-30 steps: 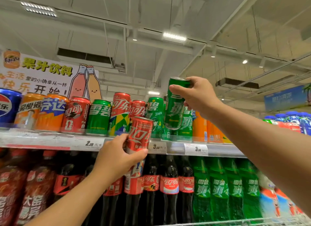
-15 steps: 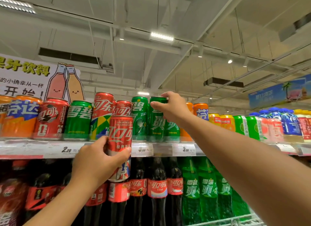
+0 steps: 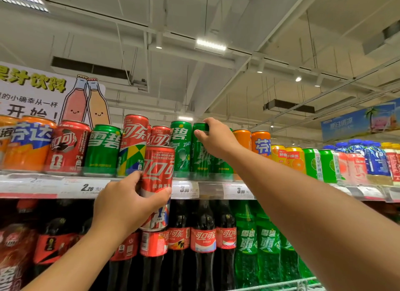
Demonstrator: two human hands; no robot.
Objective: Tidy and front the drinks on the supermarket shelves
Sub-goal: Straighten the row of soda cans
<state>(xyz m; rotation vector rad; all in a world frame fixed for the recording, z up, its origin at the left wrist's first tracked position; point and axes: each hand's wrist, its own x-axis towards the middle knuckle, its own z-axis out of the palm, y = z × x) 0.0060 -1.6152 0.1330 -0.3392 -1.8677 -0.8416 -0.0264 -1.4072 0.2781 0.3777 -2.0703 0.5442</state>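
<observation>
While gripped round its lower half by left hand [image 3: 127, 206], slim red cola can [image 3: 158, 182] upright, label facing out, in front of top shelf [image 3: 207, 190] edge. Right hand [image 3: 216, 137] curled over top of upright slim green can [image 3: 200, 152] standing on that shelf.

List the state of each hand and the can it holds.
Left hand: grips the red cola can.
Red cola can: upright, held in front of the shelf edge.
Right hand: grips the green can's top.
Green can: upright on the top shelf.
</observation>
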